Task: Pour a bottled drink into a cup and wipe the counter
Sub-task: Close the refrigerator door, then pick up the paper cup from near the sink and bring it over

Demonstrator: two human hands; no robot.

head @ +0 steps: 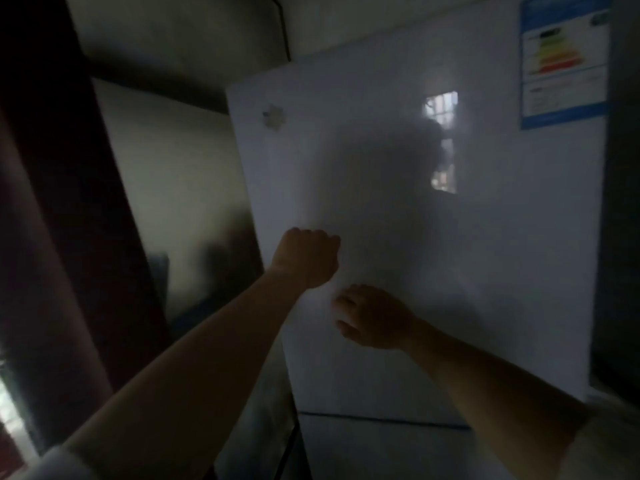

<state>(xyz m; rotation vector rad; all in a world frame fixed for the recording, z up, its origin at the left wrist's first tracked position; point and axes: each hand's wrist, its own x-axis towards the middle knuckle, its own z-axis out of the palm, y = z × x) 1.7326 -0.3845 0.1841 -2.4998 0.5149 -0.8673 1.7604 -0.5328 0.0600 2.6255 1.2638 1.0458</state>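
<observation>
No bottle, cup or cloth is in view. A white fridge door [433,237] fills the middle and right of the dim, blurred view. My left hand [308,258] is closed in a fist in front of the door, close to its left edge, and holds nothing that I can see. Just below and to the right, my right hand [374,317] lies against the door surface with its fingers bent and nothing in it. Both bare forearms reach up from the bottom of the frame.
A blue energy label [564,60] is stuck at the door's top right and a small sticker [273,116] at its upper left. A seam [381,419] marks a lower door. A dark wooden frame [52,202] stands at the left, a pale wall behind.
</observation>
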